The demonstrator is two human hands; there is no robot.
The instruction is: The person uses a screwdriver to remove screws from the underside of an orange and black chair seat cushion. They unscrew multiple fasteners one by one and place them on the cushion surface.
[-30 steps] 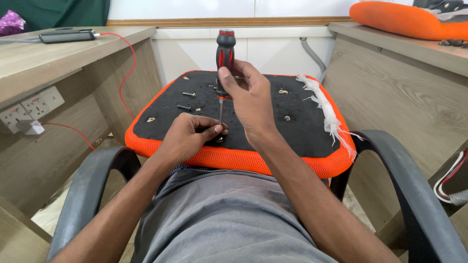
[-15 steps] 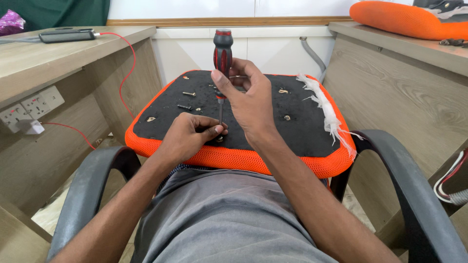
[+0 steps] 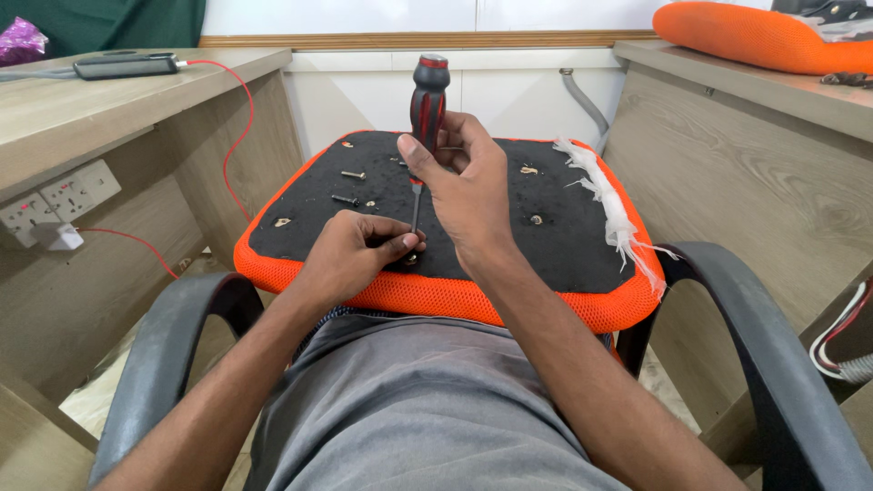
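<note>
While my right hand (image 3: 468, 186) turns the screwdriver (image 3: 426, 100), its handle now leans a little more to the right than a moment ago.

My right fingers are closed around the red-and-black handle, and the shaft goes down to a screw (image 3: 411, 259) near the front edge of the black underside of the orange seat (image 3: 564, 305). My left hand (image 3: 350, 255) has not moved; its fingers are pinched together at the tip, touching the seat. I judge the turning goes on. Loose screws (image 3: 350, 186) lie further back.
</note>
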